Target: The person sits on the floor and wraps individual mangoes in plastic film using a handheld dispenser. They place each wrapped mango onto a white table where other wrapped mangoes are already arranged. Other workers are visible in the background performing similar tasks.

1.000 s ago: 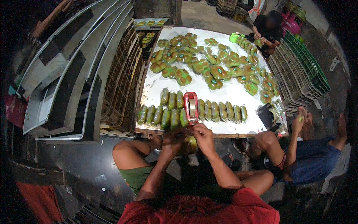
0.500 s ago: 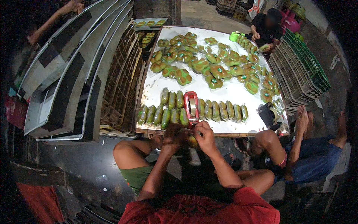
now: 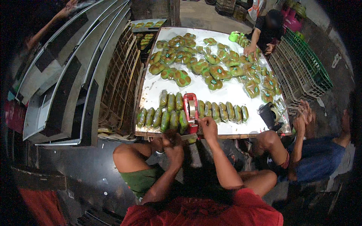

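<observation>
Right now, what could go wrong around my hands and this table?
Your right hand is close beside the red tape dispenser; a sideways bump might push it into the wrapped rolls on either side. Your left hand is mostly short of the near edge of the white table, so anything it holds could drop; blur hides its grip. The black dispenser near the table's right edge might get knocked off.
</observation>
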`<state>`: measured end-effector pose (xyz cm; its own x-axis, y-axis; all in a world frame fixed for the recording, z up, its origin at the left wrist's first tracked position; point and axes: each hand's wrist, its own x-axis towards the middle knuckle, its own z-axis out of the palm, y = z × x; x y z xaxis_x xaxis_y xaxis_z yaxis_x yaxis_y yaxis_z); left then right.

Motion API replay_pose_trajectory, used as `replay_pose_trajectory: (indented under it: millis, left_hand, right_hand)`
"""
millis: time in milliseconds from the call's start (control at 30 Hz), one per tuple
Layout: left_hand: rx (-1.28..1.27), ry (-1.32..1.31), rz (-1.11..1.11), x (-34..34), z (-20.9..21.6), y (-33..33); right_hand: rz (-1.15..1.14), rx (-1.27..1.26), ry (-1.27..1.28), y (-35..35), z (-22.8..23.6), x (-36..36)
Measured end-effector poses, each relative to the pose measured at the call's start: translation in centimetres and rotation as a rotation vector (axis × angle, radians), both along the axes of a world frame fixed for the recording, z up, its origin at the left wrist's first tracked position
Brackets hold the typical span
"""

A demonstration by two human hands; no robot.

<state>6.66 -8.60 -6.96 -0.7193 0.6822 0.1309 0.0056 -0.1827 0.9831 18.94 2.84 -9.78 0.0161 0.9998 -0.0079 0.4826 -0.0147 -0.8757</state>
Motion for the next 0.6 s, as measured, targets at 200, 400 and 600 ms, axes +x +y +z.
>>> replay_pose_trajectory:
  millis: [200,400,600]
  left_hand:
    - [-0.024,0.299,0.049,-1.0,2.5,-0.9]
    - [0.017,0.264,0.059,-1.8,1.9,-0.7]
    - [-0.115,0.336,0.046,-1.1,2.2,-0.6]
  right_hand:
    - [0.213,-0.151,0.121,2.7,-4.2,-1.5]
    - [0.265,-0.126,-0.208,-0.8,-4.2,0.8]
    - [0.495,-0.119,0.51,-4.7,6.1,1.2]
